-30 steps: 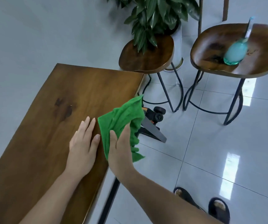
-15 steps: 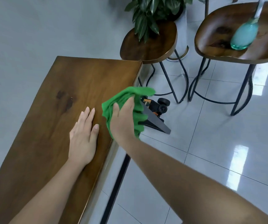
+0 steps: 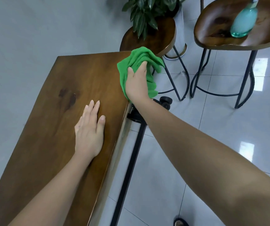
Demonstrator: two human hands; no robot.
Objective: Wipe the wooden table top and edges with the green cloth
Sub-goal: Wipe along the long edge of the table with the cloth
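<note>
Green cloth (image 3: 140, 62) sits bunched at the counter (image 3: 65, 95) far right corner, upper centre of frame, w/ the right hand (image 3: 136, 85) clamped on it. Left hand (image 3: 88, 132) lies flat, fingers together, on the top — holding nothing. Step looks like edge-wiping; next likely needs a drag along the right edge, pressure kept.
</note>
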